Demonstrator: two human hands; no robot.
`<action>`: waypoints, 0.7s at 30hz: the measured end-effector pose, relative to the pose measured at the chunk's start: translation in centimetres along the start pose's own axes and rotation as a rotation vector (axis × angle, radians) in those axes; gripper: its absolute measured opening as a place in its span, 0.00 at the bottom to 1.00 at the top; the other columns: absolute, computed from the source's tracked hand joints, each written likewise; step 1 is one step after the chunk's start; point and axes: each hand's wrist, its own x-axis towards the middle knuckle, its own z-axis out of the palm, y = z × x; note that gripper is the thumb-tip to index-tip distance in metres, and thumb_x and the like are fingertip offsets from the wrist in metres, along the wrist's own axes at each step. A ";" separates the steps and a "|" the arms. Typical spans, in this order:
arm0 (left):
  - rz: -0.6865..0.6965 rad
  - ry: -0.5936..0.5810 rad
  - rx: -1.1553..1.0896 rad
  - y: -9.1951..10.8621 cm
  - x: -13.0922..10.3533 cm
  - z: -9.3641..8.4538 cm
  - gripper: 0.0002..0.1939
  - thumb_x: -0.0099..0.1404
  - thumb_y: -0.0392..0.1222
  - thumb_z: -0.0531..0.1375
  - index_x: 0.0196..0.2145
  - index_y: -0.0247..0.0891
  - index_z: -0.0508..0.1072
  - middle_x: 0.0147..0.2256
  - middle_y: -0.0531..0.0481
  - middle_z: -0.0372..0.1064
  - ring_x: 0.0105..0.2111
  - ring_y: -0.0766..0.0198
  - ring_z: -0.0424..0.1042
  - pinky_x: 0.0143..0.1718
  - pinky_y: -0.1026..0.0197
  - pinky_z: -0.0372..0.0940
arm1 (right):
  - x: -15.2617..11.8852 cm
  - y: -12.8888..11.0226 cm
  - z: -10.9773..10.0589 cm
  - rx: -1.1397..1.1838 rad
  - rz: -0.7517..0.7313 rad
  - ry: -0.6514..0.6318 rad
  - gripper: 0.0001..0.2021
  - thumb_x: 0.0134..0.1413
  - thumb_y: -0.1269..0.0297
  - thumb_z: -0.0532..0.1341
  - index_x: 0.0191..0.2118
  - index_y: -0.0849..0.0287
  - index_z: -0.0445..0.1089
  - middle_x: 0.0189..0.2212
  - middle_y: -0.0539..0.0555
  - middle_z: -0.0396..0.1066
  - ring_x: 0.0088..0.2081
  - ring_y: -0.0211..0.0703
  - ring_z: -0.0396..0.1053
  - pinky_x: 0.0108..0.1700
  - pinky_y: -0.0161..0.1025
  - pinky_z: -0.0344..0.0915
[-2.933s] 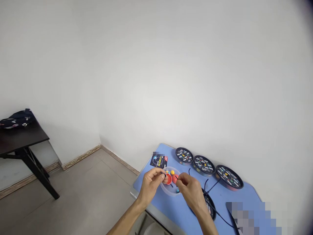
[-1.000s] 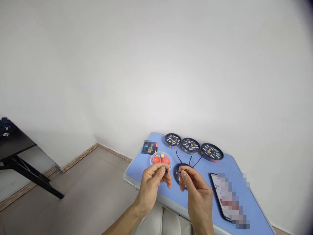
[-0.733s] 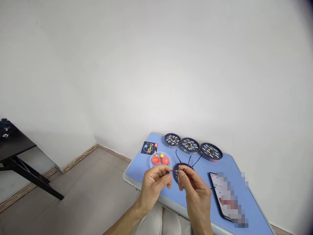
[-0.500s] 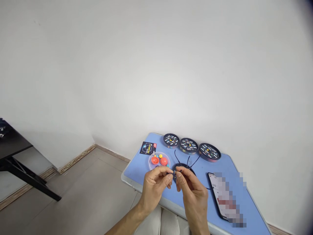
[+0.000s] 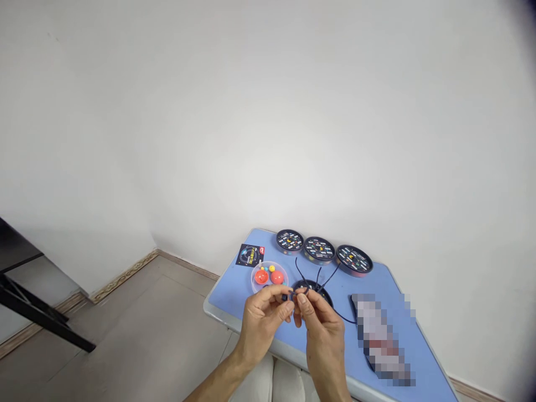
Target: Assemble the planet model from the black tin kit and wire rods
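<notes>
My left hand [image 5: 264, 319] is closed in a pinch on a small dark piece [image 5: 285, 297] above the front part of the blue table [image 5: 278, 339]. Close beside it, my right hand [image 5: 320, 326] pinches a small dark part whose shape is mostly hidden by the fingertips. Behind the hands sits a round black tray [image 5: 325, 291], with thin black rods [image 5: 335, 271] sticking up and out from it. A clear round dish [image 5: 253, 278] holding red half-balls [image 5: 277, 277] and small yellow and blue balls lies just beyond my left hand.
Three round black tins [image 5: 319, 248] line the table's back edge near the wall. A printed black card [image 5: 250, 255] lies at the back left. On the right is a blurred-out phone [image 5: 379, 340]. A black-legged table [image 5: 46, 324] stands far left.
The view has shifted slightly, moving the table a little left in the picture. My right hand has drawn closer to my left, and its fingertips have turned somewhat around the small part.
</notes>
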 end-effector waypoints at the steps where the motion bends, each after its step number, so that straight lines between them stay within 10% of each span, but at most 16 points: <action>1: -0.009 0.005 0.007 -0.1 -0.1 -0.2 0.12 0.57 0.45 0.67 0.37 0.36 0.78 0.24 0.53 0.70 0.23 0.65 0.69 0.29 0.62 0.66 | 0.0 -0.1 -0.1 0.005 0.010 0.003 0.11 0.52 0.54 0.66 0.32 0.58 0.75 0.20 0.47 0.61 0.23 0.36 0.57 0.27 0.36 0.57; 21: -0.096 -0.070 -0.320 0.0 -0.9 -1.5 0.11 0.63 0.44 0.64 0.40 0.36 0.78 0.25 0.51 0.69 0.26 0.63 0.70 0.33 0.57 0.66 | -1.8 -0.8 0.0 -0.143 -0.087 -0.012 0.10 0.57 0.55 0.62 0.35 0.56 0.74 0.24 0.49 0.69 0.23 0.38 0.64 0.29 0.37 0.65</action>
